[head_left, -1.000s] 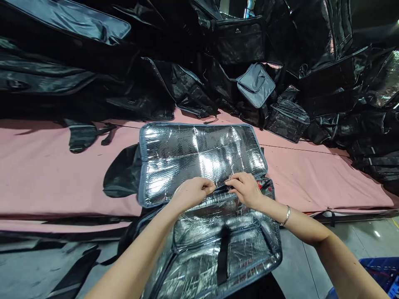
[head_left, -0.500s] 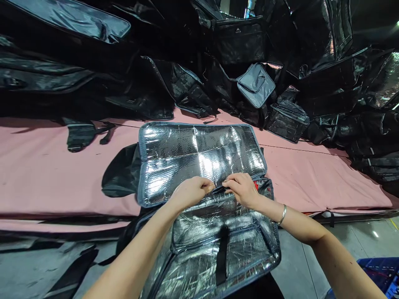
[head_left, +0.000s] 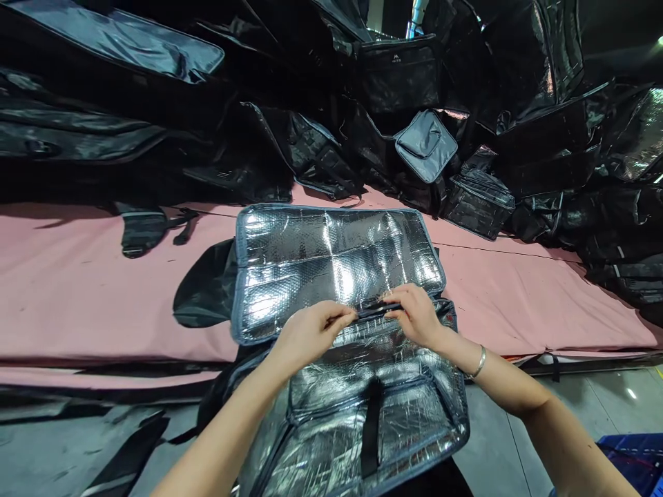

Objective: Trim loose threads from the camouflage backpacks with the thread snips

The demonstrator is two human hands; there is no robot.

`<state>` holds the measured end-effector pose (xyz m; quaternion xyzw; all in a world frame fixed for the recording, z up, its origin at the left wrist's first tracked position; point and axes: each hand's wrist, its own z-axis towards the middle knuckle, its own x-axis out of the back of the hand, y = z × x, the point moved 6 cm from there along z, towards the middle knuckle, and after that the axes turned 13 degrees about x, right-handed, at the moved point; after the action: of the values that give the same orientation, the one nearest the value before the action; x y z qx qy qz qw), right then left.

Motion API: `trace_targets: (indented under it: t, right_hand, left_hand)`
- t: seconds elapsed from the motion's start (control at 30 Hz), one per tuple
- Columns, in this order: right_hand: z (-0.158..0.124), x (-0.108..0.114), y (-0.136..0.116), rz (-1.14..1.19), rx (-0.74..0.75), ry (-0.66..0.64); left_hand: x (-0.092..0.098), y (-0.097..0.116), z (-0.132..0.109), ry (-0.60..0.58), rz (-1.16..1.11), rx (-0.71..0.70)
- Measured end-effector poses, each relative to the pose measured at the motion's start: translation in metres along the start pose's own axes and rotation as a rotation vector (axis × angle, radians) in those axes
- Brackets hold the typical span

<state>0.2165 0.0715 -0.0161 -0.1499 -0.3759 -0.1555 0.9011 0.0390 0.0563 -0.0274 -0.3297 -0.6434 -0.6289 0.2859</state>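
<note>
An insulated bag (head_left: 324, 386) with crinkled silver foil lining gapes in front of me, a black strap (head_left: 371, 428) running down its inside. Its foil-lined lid (head_left: 284, 269), edged in grey-blue binding, lies folded back on the pink cloth. Along the hinge between lid and body runs a dark seam binding (head_left: 370, 312). My left hand (head_left: 313, 331) pinches this binding between thumb and fingertips near the middle. On the right, my right hand (head_left: 414, 316) grips the same strip with bent fingers, a short stretch of it showing between the two hands.
Pink cloth (head_left: 77, 290) covers the table under the bag. Black bags (head_left: 398, 76) are heaped along the back, with a small grey pouch (head_left: 427, 146) among them. A loose black strap piece (head_left: 142, 231) lies at left. A blue crate (head_left: 635, 455) stands at lower right.
My right hand has slid a little to the right along the seam, widening the gap between the hands and baring more dark binding. My left hand stays pinched at nearly the same place.
</note>
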Motion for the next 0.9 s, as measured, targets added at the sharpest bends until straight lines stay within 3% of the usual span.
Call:
trace_targets:
  t: [0.1, 0.2, 0.3, 0.4, 0.47, 0.57, 0.7, 0.9]
  right_hand:
    - [0.002, 0.014, 0.011, 0.07, -0.147, -0.01]
    - [0.001, 0.015, 0.013, 0.121, -0.159, -0.149]
    - [-0.004, 0.01, 0.007, 0.116, -0.069, -0.21]
    - [-0.01, 0.007, 0.002, 0.075, -0.002, -0.192]
    - [-0.012, 0.005, 0.0, 0.058, 0.017, -0.195]
    - [-0.01, 0.002, 0.002, 0.036, -0.007, -0.229]
    - [0.001, 0.004, 0.01, -0.038, -0.115, -0.229]
    - [0.016, 0.011, 0.002, -0.031, -0.045, -0.261]
  left_hand:
    - [0.003, 0.002, -0.023, 0.181, 0.001, -0.222]
    - [0.001, 0.001, -0.037, 0.27, 0.046, -0.348]
    - [0.002, -0.001, -0.03, 0.282, 0.139, -0.295]
    - [0.0, 0.004, -0.016, 0.228, 0.403, -0.225]
    - [-0.005, 0.011, -0.011, 0.192, 0.599, -0.269]
    - [-0.01, 0.023, -0.013, 0.267, 0.737, -0.427]
    - [-0.006, 0.028, -0.018, 0.38, 0.746, -0.527]
    - [0.016, 0.045, -0.035, 0.54, 0.613, -0.661]
